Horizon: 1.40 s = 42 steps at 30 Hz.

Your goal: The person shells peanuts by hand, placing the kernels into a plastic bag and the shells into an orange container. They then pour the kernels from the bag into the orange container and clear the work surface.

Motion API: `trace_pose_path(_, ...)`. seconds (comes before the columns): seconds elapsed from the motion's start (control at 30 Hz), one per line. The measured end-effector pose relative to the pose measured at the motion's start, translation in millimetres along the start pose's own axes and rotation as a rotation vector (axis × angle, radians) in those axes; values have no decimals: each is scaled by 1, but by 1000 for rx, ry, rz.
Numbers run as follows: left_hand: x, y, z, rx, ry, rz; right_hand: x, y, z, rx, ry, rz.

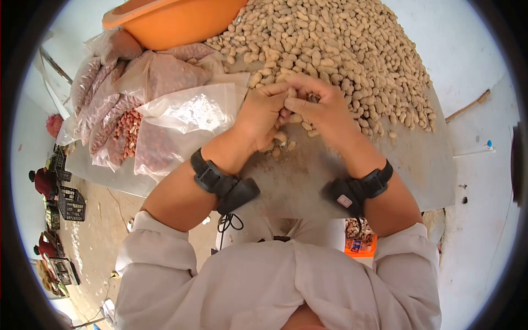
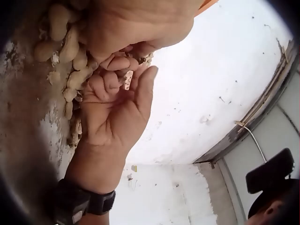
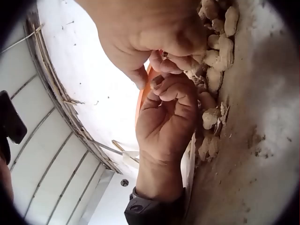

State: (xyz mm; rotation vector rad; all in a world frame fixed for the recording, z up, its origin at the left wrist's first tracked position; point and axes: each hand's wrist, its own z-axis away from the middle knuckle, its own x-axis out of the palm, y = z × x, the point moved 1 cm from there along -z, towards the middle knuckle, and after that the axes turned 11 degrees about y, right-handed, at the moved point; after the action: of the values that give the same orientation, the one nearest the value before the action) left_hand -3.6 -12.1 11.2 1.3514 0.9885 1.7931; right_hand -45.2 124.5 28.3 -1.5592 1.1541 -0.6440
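Note:
Both hands meet at the front edge of a heap of peanuts [image 1: 341,49]. My left hand [image 1: 261,113] pinches a small peanut [image 1: 291,94] between thumb and fingertips, and my right hand [image 1: 324,110] grips it from the other side, thumb against it. In the left wrist view, a pale shell piece [image 2: 127,80] shows among the curled fingers of the right hand [image 2: 112,108]. The right wrist view has the left hand [image 3: 166,115] palm up with fingers curled, close under the right hand [image 3: 145,33]. The fingers partly hide the peanut.
Clear bags of red peanuts [image 1: 176,115] lie at the left, below an orange basin [image 1: 176,25]. Loose peanuts and shell bits [image 1: 280,144] lie under the hands on the metal table [image 1: 297,181]. An orange container [image 1: 360,253] stands below the table edge.

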Motion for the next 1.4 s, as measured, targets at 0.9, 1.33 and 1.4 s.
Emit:
trace_pose_path(0.9,-20,20,-5,165,-5,271,18,12,14,-481,-286,881)
trace_pose_path(1.33,-6,14,7,309,-35,-185,-7,-1,-3,268,-127,-318)
trace_pose_path(1.4,-5,13,7,327,-40,-201,-9,-1,-3,300,-148,-369)
